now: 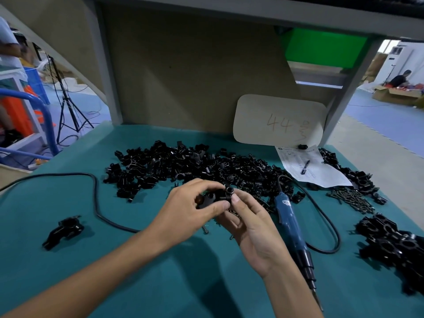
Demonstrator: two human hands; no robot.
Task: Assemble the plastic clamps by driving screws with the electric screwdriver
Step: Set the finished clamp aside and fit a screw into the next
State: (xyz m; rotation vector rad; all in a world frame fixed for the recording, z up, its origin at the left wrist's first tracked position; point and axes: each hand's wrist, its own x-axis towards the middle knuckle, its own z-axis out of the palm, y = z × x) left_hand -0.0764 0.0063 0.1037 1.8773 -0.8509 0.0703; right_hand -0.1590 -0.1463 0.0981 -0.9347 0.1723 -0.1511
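Hands, clamp (table edges seemingly far)

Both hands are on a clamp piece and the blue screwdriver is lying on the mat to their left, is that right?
Not quite. The head view shows the blue screwdriver lying on the mat to their right, beside the right hand, not to their left. The left hand and right hand do both hold the clamp piece.

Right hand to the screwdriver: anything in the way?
Nothing visible. The electric screwdriver lies on the mat just right of the right hand, with open mat between. But that hand and the left hand both grip the clamp parts.
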